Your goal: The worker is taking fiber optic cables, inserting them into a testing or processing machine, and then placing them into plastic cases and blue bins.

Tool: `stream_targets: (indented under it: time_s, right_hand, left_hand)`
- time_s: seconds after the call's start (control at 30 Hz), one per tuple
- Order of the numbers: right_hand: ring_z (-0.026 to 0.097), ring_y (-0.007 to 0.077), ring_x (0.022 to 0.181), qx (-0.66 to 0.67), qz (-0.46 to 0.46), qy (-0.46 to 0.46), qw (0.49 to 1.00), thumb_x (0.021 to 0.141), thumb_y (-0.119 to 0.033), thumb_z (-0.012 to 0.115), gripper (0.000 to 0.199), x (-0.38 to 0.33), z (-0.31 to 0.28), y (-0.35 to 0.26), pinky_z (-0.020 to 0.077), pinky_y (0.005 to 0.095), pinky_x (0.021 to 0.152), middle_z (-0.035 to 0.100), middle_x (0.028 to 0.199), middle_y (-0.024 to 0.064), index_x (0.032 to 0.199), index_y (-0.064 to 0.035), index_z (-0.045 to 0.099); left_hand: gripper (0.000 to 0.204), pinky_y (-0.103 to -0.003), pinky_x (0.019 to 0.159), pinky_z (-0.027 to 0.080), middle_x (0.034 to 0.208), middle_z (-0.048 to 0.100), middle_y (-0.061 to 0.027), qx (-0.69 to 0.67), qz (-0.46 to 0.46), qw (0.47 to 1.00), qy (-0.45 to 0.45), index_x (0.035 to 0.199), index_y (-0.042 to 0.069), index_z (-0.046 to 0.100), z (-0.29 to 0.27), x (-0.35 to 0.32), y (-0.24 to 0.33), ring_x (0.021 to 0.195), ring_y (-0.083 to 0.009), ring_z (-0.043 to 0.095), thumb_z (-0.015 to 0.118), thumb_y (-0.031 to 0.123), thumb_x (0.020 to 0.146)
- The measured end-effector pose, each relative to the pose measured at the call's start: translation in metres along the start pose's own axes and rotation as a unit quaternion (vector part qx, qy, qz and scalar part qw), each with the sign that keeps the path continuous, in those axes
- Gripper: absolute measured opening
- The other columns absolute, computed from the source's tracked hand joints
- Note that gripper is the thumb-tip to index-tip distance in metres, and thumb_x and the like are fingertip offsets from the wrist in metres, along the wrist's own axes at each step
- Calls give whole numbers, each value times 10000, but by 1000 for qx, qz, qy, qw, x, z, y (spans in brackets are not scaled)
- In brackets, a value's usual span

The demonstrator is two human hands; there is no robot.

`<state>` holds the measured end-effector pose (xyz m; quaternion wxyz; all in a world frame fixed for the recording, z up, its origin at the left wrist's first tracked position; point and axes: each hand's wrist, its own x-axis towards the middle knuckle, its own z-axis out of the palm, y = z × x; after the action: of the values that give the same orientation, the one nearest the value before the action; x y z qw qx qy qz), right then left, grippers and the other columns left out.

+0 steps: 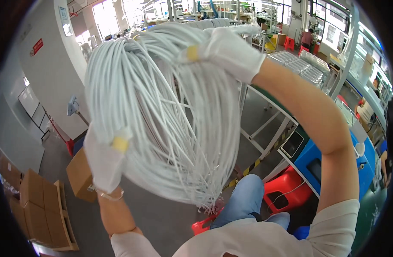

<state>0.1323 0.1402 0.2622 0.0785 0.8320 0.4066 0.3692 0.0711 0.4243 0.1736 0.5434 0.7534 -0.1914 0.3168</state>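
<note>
A thick bundle of white cables (123,85) fills the middle of the view, draped from the top in long loops. Its loose ends gather low near my legs. My right hand (233,53), in a white glove with yellow tape on the thumb, grips the upper right part of the bundle. Lower down at the left edge, my left hand (106,158) is closed round the cables, its taped thumb in front. The fingers behind the strands are hidden on both hands. Some strands on the right look blurred.
A white bar (248,29) runs behind the bundle's top. Red stools (286,190) and a blue machine (310,160) stand at my right. Cardboard boxes (40,205) on a pallet are at the left, with another carton (80,175) nearer. A person (307,38) sits far back.
</note>
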Motion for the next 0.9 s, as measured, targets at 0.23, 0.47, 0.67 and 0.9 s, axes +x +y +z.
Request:
stream_targets:
  time_s: [0.23, 0.47, 0.67, 0.9]
  right_hand:
    - [642, 179, 831, -42, 131, -48, 989, 840, -115, 541, 267, -56, -7, 95, 500, 261, 730, 660, 917, 98, 1083, -109, 651]
    - [613, 111, 921, 444, 510, 74, 733, 850, -265, 613, 442, -118, -10, 122, 483, 249, 828, 634, 1078, 47, 1200, 2, 568]
    - [578, 127, 975, 585, 275, 207, 734, 898, -323, 573, 411, -142, 36, 56, 469, 273, 828, 610, 1111, 71, 1200, -46, 555]
    - [477, 196, 1154, 600, 454, 25, 658, 755, -265, 775, 869, -256, 177, -108, 382, 333, 984, 479, 1300, 95, 1412, -5, 268]
  left_hand:
    - [488, -277, 846, 445, 1076, 599, -98, 55, -52, 996, 50, 1202, -57, 499, -80, -10, -47, 965, -179, 574, 658, 107, 772]
    - [535, -332, 967, 378, 1288, 496, -162, 148, 4, 989, -23, 1260, -86, 428, -116, -7, -33, 1148, -240, 499, 538, 283, 889]
    - [472, -354, 1018, 362, 1241, 538, -185, 419, 189, 809, 366, 1249, -82, 486, -18, -20, -2, 1194, -290, 476, 390, 286, 969]
    - [767, -362, 1128, 180, 1465, 276, -213, 136, -3, 985, -104, 1430, -39, 189, 155, -55, -81, 1365, -324, 261, 575, 256, 836]
